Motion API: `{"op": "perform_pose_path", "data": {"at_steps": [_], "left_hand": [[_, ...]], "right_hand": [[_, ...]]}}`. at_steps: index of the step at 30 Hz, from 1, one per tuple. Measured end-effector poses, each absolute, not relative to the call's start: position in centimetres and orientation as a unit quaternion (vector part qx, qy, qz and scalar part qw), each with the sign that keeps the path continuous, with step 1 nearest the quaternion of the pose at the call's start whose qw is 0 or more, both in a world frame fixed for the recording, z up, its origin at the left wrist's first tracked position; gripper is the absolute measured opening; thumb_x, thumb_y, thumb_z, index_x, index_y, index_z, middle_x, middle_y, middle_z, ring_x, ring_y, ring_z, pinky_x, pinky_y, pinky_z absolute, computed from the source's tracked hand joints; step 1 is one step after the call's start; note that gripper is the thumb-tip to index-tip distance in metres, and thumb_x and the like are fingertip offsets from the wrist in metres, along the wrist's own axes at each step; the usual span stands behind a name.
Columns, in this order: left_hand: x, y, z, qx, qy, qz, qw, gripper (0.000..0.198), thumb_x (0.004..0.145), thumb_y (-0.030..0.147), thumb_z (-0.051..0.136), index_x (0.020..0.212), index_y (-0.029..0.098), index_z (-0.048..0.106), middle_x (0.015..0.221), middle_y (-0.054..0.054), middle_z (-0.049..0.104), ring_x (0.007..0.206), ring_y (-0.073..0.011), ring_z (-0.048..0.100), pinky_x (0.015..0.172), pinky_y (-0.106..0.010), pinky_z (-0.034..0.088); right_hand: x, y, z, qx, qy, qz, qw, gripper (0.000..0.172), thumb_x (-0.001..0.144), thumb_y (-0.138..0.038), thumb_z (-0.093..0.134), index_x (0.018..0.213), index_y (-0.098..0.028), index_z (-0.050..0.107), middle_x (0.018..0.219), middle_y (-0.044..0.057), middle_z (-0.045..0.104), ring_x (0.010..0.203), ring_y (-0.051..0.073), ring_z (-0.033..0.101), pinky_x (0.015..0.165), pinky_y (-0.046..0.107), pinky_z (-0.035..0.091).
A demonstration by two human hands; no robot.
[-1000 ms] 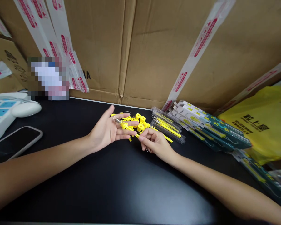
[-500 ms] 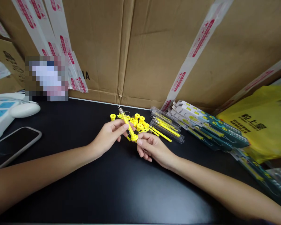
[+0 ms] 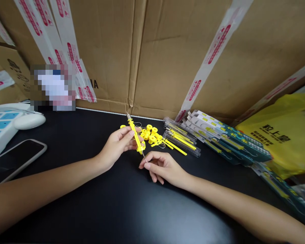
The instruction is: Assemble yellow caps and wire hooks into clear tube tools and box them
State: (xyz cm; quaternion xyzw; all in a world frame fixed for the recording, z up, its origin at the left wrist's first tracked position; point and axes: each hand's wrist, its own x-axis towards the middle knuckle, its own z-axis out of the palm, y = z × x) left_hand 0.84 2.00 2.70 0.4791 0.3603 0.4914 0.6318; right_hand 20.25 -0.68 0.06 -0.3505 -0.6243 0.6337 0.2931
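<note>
Left hand (image 3: pixel 119 144) up over the black table (image 3: pixel 142 210), and it has the yellow tool (image 3: pixel 136 138) pinched between thumb and fingers around the shaft! The tool slants in the middle of the view, its metal tip (image 3: pixel 128 116) pointing up and away towards the carton (image 3: pixel 178 51), its flanged end down near the right hand (image 3: pixel 165 167). And look at that right hand: thumb and forefinger nipped on a thin metal pin (image 3: pixel 144 157) that juts from the tool's lower end, the other fingers loosely curled. Left on the body, right on the pin, the two hands just apart from each other! Right behind the tool sits the heap of yellow parts (image 3: pixel 152 138), spools and thin wire in a jumble. To the right of that, clear sleeves (image 3: pixel 197 151) with yellow sticks in or on them, beside a stack of boxes (image 3: pixel 226 132), and past those a yellow bag (image 3: pixel 277 117) with black print. Over on the left, a phone (image 3: pixel 22 157) flat on the table, screen dark, with the white power strip (image 3: pixel 5 120) and a white oval thing (image 3: pixel 29 121) beyond it
</note>
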Motion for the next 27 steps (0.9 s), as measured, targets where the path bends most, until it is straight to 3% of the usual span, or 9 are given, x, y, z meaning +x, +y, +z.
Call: {"op": "perform_pose_path", "data": {"at_steps": [4,9,16,19,23,27], "left_hand": [[0.9,1.9,2.7,0.476,0.354,0.495,0.635,0.035,0.086,0.036,0.061,0.113,0.014,0.063,0.081,-0.004,0.070,0.072,-0.0137,0.067,0.071,-0.027,0.053],[1.0,1.8,2.4,0.495,0.360,0.487,0.623,0.033,0.087,0.035,0.059,0.110,0.013,0.064,0.071,-0.001,0.064,0.065,-0.0110,0.062,0.065,-0.024,0.050],[0.9,1.8,2.2,0.569,0.354,0.455,0.586,0.033,0.088,0.038,0.056,0.109,0.014,0.064,0.074,0.001,0.062,0.064,-0.0118,0.063,0.065,-0.025,0.049],[0.9,1.8,2.1,0.590,0.353,0.452,0.568,0.030,0.089,0.036,0.052,0.105,0.013,0.063,0.067,0.003,0.057,0.057,-0.0093,0.057,0.058,-0.022,0.045],[0.7,1.8,1.9,0.606,0.354,0.440,0.560,0.026,0.092,0.033,0.045,0.101,0.014,0.060,0.056,0.007,0.046,0.046,-0.0064,0.044,0.048,-0.019,0.037],[0.7,1.7,1.8,0.623,0.355,0.378,0.586,0.021,0.091,0.030,0.039,0.093,0.016,0.055,0.052,0.008,0.043,0.041,-0.0055,0.038,0.043,-0.017,0.033]], "right_hand": [[20.3,-0.9,0.1,-0.381,-0.695,0.537,0.288,0.024,0.083,-0.038,0.066,0.085,-0.014,0.066,0.075,0.001,0.064,0.045,0.004,0.043,0.039,0.017,0.035],[20.3,-0.9,0.4,-0.349,-0.799,0.397,0.288,0.016,0.086,-0.029,0.064,0.090,-0.016,0.071,0.083,0.004,0.065,0.059,0.009,0.049,0.051,0.021,0.039],[20.7,-1.6,0.6,-0.262,-0.896,0.271,0.234,0.026,0.093,-0.024,0.054,0.114,-0.017,0.068,0.097,0.008,0.067,0.086,0.015,0.064,0.076,0.026,0.050],[20.8,-1.5,0.5,-0.264,-0.899,0.248,0.248,0.024,0.093,-0.023,0.054,0.111,-0.018,0.067,0.096,0.008,0.068,0.085,0.015,0.064,0.074,0.026,0.050],[20.9,-0.5,0.5,-0.342,-0.826,0.284,0.345,0.012,0.089,-0.025,0.058,0.090,-0.017,0.067,0.077,0.003,0.067,0.064,0.012,0.059,0.059,0.024,0.046],[21.1,0.7,0.5,-0.387,-0.716,0.365,0.453,0.015,0.089,-0.031,0.059,0.099,-0.020,0.057,0.069,-0.002,0.059,0.059,0.011,0.057,0.056,0.023,0.044]]}}
